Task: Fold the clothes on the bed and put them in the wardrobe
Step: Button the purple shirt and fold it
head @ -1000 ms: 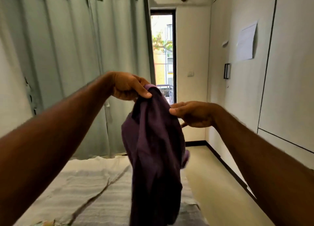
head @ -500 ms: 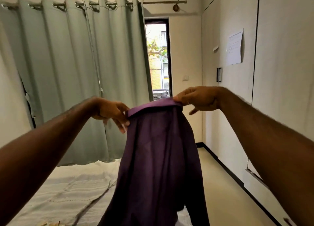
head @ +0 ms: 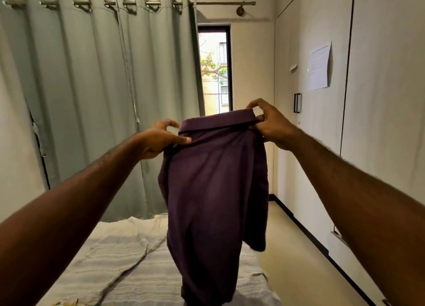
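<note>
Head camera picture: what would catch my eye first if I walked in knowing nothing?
A dark purple shirt, held up in mid-air at centre by its collar, left hand and right hand each pinching a corner. Behind hang pale green curtains, and a striped bed cover lies below.

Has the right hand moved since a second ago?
Yes. The right hand, pinching the purple shirt collar, has shifted right, from beside the window opening toward the black wardrobe handle.

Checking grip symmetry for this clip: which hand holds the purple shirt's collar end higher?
The right hand: it pinches the purple shirt at the raised collar end, while the left hand grips the lower end.
</note>
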`<action>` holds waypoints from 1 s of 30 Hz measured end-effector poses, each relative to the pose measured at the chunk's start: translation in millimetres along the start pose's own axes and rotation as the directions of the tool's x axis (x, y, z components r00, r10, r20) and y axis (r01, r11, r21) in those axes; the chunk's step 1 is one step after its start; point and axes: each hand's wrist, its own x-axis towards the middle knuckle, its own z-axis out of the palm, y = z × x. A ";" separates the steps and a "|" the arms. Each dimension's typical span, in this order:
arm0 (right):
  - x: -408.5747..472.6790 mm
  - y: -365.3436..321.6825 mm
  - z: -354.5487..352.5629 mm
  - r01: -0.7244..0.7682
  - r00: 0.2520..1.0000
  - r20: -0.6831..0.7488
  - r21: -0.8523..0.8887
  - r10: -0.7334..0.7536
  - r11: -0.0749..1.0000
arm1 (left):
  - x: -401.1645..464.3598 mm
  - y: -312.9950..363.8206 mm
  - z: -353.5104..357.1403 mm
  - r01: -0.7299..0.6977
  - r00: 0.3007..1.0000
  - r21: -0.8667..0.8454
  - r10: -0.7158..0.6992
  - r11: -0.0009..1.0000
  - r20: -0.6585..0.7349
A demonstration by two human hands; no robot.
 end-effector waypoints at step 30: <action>29.3 -22.6 -11.0 0.181 0.842 -0.441 -0.314 -0.311 0.932 | 13.1 25.9 -49.3 -0.377 0.620 0.663 0.707 0.647 -0.338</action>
